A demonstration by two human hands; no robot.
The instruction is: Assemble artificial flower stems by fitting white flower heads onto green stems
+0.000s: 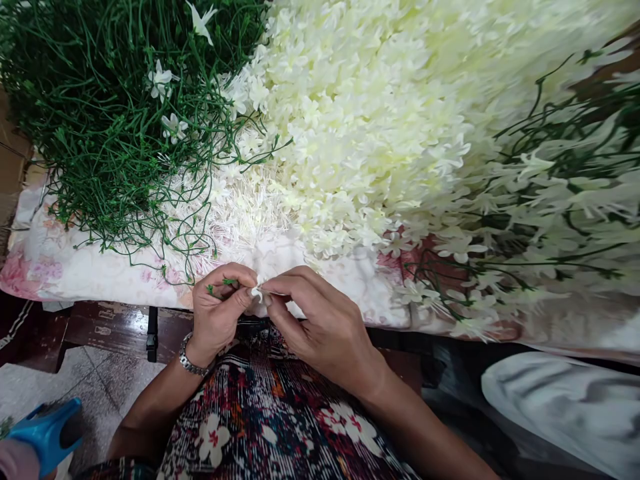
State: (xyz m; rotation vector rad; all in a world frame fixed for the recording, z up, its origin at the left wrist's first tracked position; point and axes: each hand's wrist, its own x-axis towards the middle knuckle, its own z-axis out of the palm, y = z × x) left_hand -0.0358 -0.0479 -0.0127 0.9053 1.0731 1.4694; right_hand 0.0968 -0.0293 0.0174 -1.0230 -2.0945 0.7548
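Observation:
My left hand (219, 307) is closed in a pinch on a thin green plastic stem (227, 283), with a metal watch on its wrist. My right hand (315, 317) pinches a small white flower piece (257, 292) right against the left fingertips. Both hands meet over my lap, at the near edge of a table covered with a floral cloth (75, 267). Just beyond the hands lies a heap of white stamen pieces (235, 213).
A tangle of green stems (105, 113) fills the far left. A large pile of cream artificial flowers (380, 100) covers the middle. Assembled flower sprigs (540, 220) lie at the right. A blue object (47, 433) sits on the floor at bottom left. Grey cloth (565, 407) is at lower right.

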